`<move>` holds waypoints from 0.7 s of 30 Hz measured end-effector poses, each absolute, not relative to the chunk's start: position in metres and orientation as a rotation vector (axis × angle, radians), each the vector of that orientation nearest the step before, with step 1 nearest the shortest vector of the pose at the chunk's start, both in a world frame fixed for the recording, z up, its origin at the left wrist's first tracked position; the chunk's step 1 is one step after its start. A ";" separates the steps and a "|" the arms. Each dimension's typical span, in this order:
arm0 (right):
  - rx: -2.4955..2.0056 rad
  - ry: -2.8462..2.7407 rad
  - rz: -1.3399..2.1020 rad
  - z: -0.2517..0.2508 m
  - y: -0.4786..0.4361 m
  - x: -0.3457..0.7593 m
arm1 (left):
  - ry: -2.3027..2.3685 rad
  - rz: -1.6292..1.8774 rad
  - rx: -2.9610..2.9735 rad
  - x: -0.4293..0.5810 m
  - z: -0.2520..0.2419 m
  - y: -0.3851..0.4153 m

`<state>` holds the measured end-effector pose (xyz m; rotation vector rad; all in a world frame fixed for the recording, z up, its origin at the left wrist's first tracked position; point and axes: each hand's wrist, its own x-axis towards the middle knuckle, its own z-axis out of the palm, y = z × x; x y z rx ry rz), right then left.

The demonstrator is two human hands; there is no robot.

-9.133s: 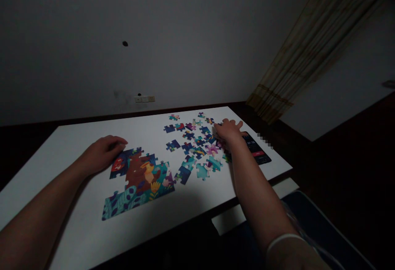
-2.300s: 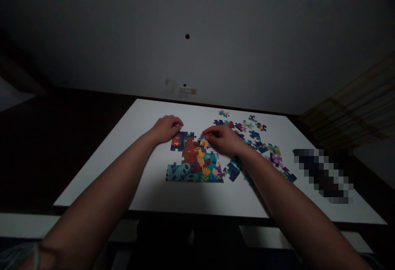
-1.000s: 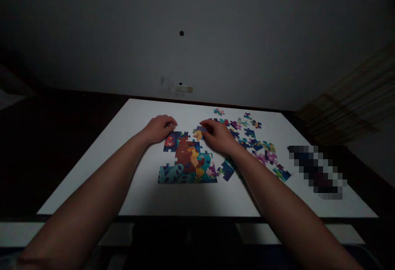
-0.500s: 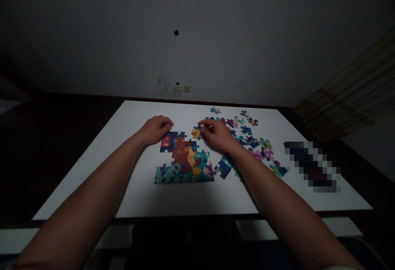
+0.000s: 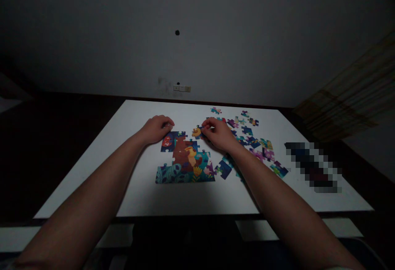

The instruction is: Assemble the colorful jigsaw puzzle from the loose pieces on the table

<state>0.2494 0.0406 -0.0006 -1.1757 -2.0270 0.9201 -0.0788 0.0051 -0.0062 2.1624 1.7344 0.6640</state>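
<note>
A partly joined colourful puzzle [image 5: 185,161] lies on the white table [image 5: 138,187]. My left hand [image 5: 156,129] rests with curled fingers at the puzzle's far left corner, touching it. My right hand [image 5: 217,134] pinches a loose piece with an orange patch [image 5: 197,131] just beyond the puzzle's upper right edge. Several loose pieces [image 5: 253,140] lie scattered to the right of that hand, and one dark blue piece [image 5: 224,169] sits beside the puzzle's right side.
A blurred-out dark object [image 5: 313,167] lies near the table's right edge. A wall with a small socket plate [image 5: 182,88] stands behind the table. A striped curtain [image 5: 348,101] hangs at the right. The room is dim.
My right hand has carried a piece from the loose pile to the puzzle's upper right edge and keeps shifting it slightly there. The left hand stays at the puzzle's corner.
</note>
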 end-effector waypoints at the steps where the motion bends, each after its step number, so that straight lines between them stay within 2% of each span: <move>1: -1.177 -2.033 0.914 0.000 0.041 0.250 | 1.738 0.661 2.162 -0.079 -0.006 0.005; 8: -1.185 -2.158 0.680 0.003 0.044 0.255 | 1.748 0.652 2.183 -0.078 -0.002 0.003; 13: -1.076 -2.051 0.475 0.038 0.041 0.270 | 1.747 0.647 2.176 -0.081 -0.002 0.004; 18: -1.091 -1.821 0.340 0.089 0.057 0.341 | 1.768 0.654 2.134 -0.083 -0.001 0.007; 21: -1.258 -1.912 0.360 0.091 0.074 0.400 | 1.782 0.672 2.094 -0.082 0.001 0.008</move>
